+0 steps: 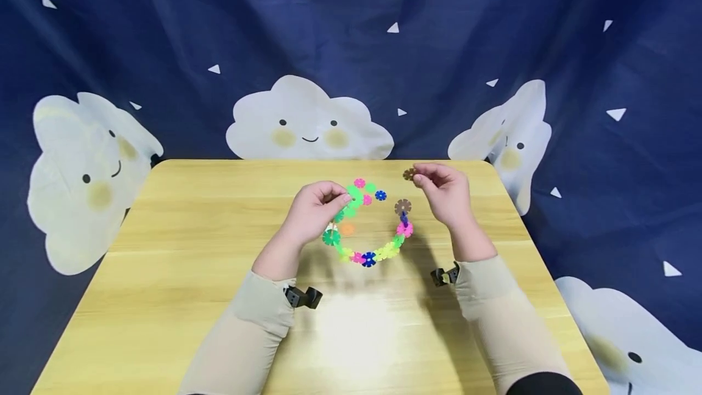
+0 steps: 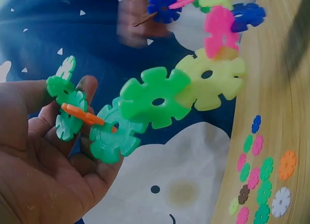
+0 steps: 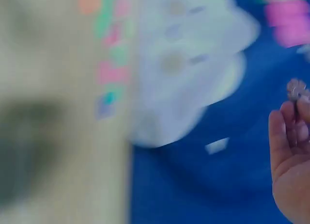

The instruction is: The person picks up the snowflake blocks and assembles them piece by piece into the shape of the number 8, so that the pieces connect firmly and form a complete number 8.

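Observation:
My left hand [image 1: 311, 215] pinches one end of a curved chain of interlocking snowflake discs [image 1: 389, 250], raised above the table. Green, yellow, pink and blue discs make it up, and an orange disc [image 2: 82, 114] sits among green ones close to the left fingers. At the chain's other end is a brown disc [image 1: 403, 206]. Between thumb and fingers, my right hand [image 1: 446, 192] holds a separate brown snowflake disc [image 1: 409, 174], beyond that end and apart from it. The right wrist view is blurred, but this small disc [image 3: 294, 89] shows at the fingertips.
Several loose snowflake discs lie flat on the wooden table [image 1: 181, 249] behind the chain, among them a blue one [image 1: 381, 195], a pink one [image 1: 359, 183] and a white one [image 2: 281, 202]. A dark blue curtain [image 1: 186, 17] with cloud faces hangs past the far edge.

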`<state>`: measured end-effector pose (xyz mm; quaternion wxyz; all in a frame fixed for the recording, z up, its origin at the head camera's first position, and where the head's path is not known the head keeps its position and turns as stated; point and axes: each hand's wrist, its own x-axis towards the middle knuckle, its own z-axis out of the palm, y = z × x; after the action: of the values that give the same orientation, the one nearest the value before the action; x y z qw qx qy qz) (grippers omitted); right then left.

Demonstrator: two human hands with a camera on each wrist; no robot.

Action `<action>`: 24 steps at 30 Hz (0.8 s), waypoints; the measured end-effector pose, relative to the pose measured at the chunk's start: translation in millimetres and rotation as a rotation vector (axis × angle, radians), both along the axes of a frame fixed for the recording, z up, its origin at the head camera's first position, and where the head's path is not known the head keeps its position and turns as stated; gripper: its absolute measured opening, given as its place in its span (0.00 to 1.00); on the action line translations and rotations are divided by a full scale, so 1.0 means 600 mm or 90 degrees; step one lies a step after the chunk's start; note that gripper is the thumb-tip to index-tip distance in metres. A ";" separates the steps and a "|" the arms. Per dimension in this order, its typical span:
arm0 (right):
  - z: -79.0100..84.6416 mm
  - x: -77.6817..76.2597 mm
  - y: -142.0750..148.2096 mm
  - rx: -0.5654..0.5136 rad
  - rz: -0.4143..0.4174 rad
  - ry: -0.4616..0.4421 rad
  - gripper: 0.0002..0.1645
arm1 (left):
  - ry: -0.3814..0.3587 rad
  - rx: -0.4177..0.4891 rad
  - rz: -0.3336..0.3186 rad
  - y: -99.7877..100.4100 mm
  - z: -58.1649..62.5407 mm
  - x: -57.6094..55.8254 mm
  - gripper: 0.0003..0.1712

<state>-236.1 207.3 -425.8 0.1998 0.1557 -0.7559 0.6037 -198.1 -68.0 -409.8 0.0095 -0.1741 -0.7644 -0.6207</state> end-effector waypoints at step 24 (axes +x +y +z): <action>0.048 0.062 -0.049 0.152 0.166 0.214 0.15 | -0.019 -0.022 -0.080 0.018 0.019 0.003 0.07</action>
<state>-199.1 177.8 -397.1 0.2233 0.3729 -0.7514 0.4964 -196.6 -57.1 -398.5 -0.0443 -0.2129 -0.7628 -0.6090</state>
